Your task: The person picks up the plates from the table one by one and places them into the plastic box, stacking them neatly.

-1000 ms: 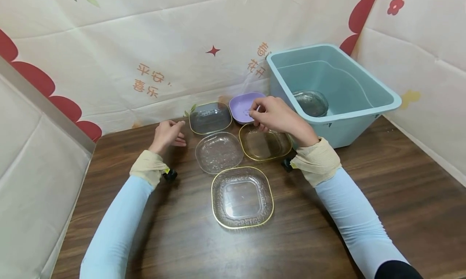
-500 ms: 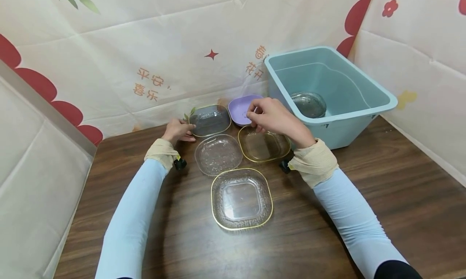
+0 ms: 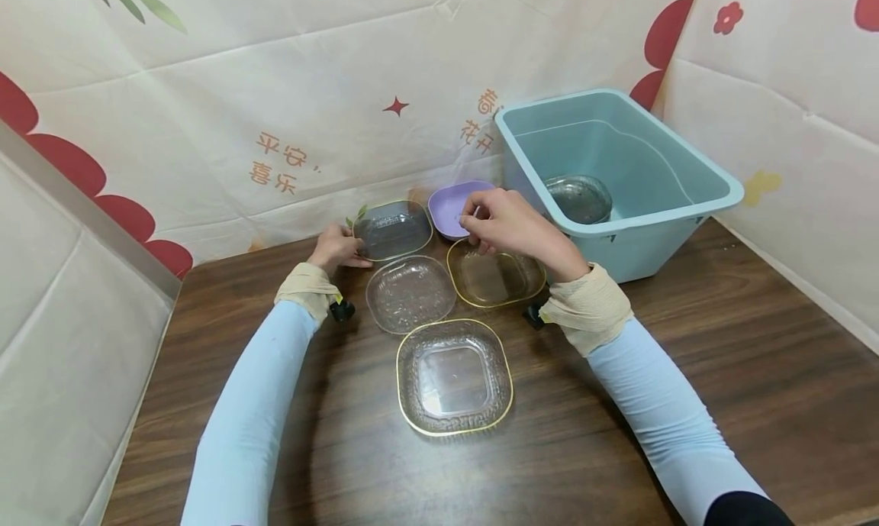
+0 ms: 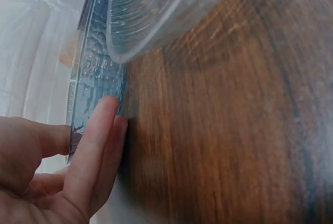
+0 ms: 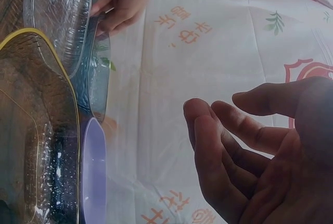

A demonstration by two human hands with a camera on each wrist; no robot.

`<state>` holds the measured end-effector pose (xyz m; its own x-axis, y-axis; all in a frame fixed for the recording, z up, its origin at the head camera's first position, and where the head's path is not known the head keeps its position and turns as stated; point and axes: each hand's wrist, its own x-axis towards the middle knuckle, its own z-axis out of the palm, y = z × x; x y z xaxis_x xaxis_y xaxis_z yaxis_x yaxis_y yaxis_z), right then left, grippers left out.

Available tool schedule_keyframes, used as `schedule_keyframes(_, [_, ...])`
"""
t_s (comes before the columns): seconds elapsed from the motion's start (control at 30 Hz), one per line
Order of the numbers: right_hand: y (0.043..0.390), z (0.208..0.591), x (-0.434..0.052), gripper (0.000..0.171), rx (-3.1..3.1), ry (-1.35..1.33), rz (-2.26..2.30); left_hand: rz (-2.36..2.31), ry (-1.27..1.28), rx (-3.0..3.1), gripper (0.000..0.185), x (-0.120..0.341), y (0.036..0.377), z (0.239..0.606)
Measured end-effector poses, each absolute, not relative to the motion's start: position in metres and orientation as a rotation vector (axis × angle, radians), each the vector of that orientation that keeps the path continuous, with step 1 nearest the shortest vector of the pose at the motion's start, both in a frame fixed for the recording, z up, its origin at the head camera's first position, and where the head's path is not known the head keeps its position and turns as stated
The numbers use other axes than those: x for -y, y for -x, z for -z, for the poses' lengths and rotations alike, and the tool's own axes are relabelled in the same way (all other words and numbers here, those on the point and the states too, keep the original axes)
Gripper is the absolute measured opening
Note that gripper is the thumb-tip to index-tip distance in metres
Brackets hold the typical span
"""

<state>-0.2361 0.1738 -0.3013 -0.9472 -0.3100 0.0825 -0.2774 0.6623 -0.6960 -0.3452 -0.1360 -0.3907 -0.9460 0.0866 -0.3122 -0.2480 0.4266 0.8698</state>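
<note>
My left hand [image 3: 338, 246] pinches the left rim of a grey-tinted, gold-edged glass dish [image 3: 394, 229] at the back of the table; in the left wrist view its fingers [image 4: 96, 146] lie under the dish's rim [image 4: 93, 73]. My right hand [image 3: 504, 222] hovers over the near edge of a purple dish [image 3: 448, 202] and the far edge of an amber dish [image 3: 497, 279], its fingers loosely curled and holding nothing. In the right wrist view that hand [image 5: 223, 117] hangs above the purple dish [image 5: 92, 177].
A clear textured dish [image 3: 410, 294] and a clear square gold-rimmed dish [image 3: 455, 375] lie nearer me on the dark wooden table [image 3: 687, 343]. A light blue tub [image 3: 693, 205] with a glass bowl [image 3: 579, 198] inside stands at the back right. Patterned cloth walls close in behind and beside.
My left hand has moved right and taken the grey dish's rim. My right hand has stayed over the purple and amber dishes, drifting slightly left.
</note>
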Motion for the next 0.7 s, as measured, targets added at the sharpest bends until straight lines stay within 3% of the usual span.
schedule_keyframes(0.2, [0.236,0.301,-0.174,0.017,-2.843,0.495,1.158,-1.586,0.12,-2.382,0.041,0.14,0.346,0.394])
schedule_keyframes(0.37, [0.237,0.3,-0.173,0.017,-2.835,0.489,1.169,-1.613,0.11,-2.419,0.019,0.148,0.34,0.391])
schedule_keyframes(0.5, [0.236,0.301,-0.174,0.016,-2.835,0.479,1.186,-1.621,0.084,-2.456,0.03,0.154,0.335,0.386])
schedule_keyframes(0.7, [0.238,0.305,-0.175,0.016,-2.84,0.485,1.197,-1.63,0.037,-2.483,0.027,0.163,0.324,0.371])
